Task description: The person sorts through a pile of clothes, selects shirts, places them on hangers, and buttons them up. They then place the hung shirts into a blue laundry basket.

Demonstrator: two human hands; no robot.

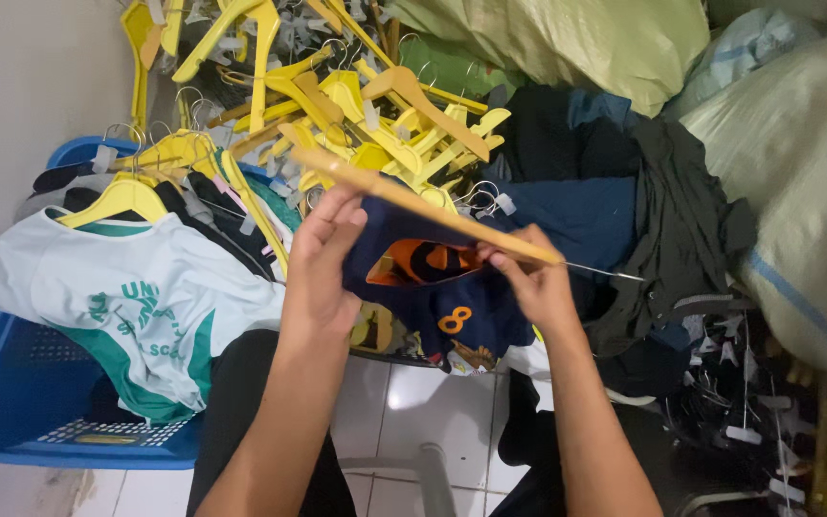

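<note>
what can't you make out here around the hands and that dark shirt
- Dark shirt, head view: its front print is folded under and covered by both hands.
- Wooden hanger: its hook is a thin blurred wire.
- Blue basket: its contents are buried under the white and green shirt.
- Left hand, right hand: fingertips hidden in fabric.

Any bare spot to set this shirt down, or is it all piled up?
Bare spots: the white floor tiles between the knees, and the blue basket corner near the white shirt. Crowded: yellow hangers ahead, dark clothes and sacks to the right.
</note>
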